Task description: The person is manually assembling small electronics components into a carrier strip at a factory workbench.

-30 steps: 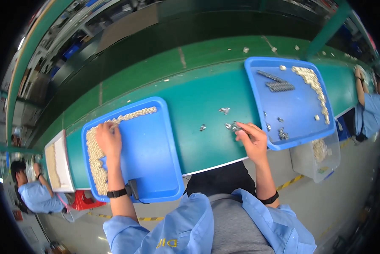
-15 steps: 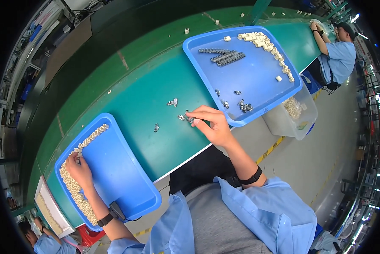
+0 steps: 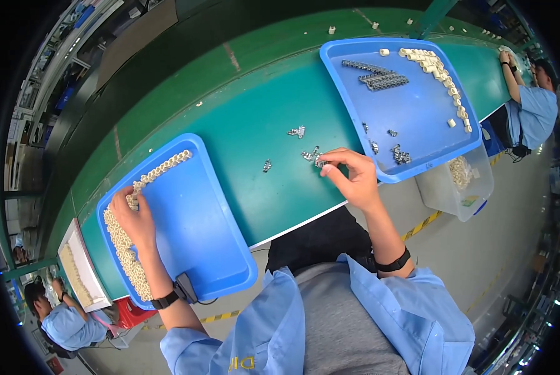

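Over the left blue tray (image 3: 227,234), my left hand (image 3: 136,225) reaches among small cream-coloured ring-shaped pieces (image 3: 127,256), its thumb and fingers curled around cream pieces. Which of these are gripped is partly hidden. Above the green table, my right hand (image 3: 360,181) pinches a small shiny metal clip-like part between thumb and forefinger. Just beyond its fingertips lie more such metal parts (image 3: 309,154). Farther left on the table are another pair of metal parts (image 3: 297,132) and a single metal part (image 3: 267,165).
A second blue tray (image 3: 330,72) at the right holds rows of joined metal parts (image 3: 383,81), loose metal parts (image 3: 401,154) and cream cylinders (image 3: 439,72). Below it stands a clear plastic bin (image 3: 442,194). A white box (image 3: 74,256) is at far left. Co-workers sit at both ends.
The whole view has shifted, so the trays and table appear farther right. My left hand is still at the cream pieces, and my right hand still pinches a metal part.
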`<state>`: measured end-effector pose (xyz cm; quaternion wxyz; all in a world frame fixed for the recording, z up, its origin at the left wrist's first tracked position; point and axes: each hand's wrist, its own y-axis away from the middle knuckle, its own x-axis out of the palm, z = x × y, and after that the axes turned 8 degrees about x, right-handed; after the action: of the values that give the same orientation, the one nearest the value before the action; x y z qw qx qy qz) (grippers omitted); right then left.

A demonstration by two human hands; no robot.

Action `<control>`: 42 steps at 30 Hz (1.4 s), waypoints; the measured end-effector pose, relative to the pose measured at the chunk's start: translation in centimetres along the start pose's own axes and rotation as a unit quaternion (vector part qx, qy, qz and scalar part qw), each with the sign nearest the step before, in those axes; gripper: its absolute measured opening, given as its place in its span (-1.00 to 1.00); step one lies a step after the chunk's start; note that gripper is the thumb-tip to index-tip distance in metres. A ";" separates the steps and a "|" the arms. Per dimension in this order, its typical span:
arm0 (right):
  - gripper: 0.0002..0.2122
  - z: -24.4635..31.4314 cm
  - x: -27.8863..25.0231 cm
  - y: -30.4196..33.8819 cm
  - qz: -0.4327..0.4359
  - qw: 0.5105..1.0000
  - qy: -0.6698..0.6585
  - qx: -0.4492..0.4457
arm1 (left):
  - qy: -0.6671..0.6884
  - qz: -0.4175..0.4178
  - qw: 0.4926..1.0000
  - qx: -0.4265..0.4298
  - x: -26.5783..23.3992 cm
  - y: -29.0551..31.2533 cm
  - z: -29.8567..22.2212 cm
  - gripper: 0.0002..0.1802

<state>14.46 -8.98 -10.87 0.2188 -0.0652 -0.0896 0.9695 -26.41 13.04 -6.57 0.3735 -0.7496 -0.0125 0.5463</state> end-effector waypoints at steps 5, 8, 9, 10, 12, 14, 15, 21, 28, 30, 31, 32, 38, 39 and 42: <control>-0.82 1.2 0.9 -0.2 0.029 1.000 -0.007 0.006 | 0.277 -0.042 0.960 0.016 -3.7 -0.4 -6.3 -0.68; -0.82 4.0 2.3 -0.7 0.052 0.998 -0.012 -0.041 | 0.293 -0.067 0.948 0.104 -5.4 -0.5 -11.5 -0.63; -0.82 5.5 3.2 -1.0 0.067 0.993 -0.016 -0.091 | 0.302 -0.079 0.938 0.151 -5.7 -0.3 -13.0 -0.60; -0.82 7.3 4.1 -1.1 0.076 0.991 -0.021 -0.107 | 0.307 -0.072 0.937 0.152 -6.0 0.0 -14.1 -0.60; -0.82 10.6 5.9 -1.1 0.086 0.985 -0.034 -0.148 | 0.310 -0.076 0.932 0.170 -6.5 0.8 -16.1 -0.55; -0.82 12.4 7.0 -0.9 0.086 0.981 -0.041 -0.171 | 0.315 -0.078 0.929 0.178 -6.8 1.2 -17.6 -0.52; -0.82 13.1 7.4 -0.6 0.083 0.980 -0.038 -0.175 | 0.322 -0.072 0.927 0.178 -6.9 1.3 -18.2 -0.50; -0.80 13.3 7.9 1.2 0.073 0.981 -0.015 -0.181 | 0.397 -0.105 0.893 0.185 -6.9 2.3 -20.1 -0.40; -0.78 13.6 7.3 1.6 0.071 0.974 -0.019 -0.215 | 0.390 -0.116 0.890 0.205 -6.8 2.5 -20.5 -0.36; -0.78 13.6 7.2 1.5 0.072 0.973 -0.012 -0.221 | 0.393 -0.121 0.889 0.203 -7.0 2.4 -20.7 -0.35; -0.78 13.6 7.3 1.5 0.068 0.973 -0.007 -0.222 | 0.380 -0.112 0.895 0.206 -7.2 2.5 -20.8 -0.34; -0.78 13.5 7.3 1.6 0.063 0.973 -0.003 -0.223 | 0.368 -0.104 0.900 0.208 -7.5 2.5 -20.9 -0.33; -0.80 13.4 7.4 1.7 0.033 0.969 0.017 -0.244 | 0.346 -0.088 0.905 0.231 -7.8 2.4 -21.3 -0.27; -0.80 13.4 7.5 1.7 0.028 0.969 0.025 -0.246 | 0.346 -0.086 0.905 0.231 -7.8 2.4 -21.3 -0.28; -0.80 13.5 7.3 1.7 0.016 0.967 0.043 -0.251 | 0.346 -0.085 0.905 0.234 -7.7 2.3 -21.5 -0.29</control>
<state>4.94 -9.26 1.27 0.1837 -0.1612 -0.3195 0.9155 -12.62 -3.69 1.02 0.5638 -0.7787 0.1824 0.2061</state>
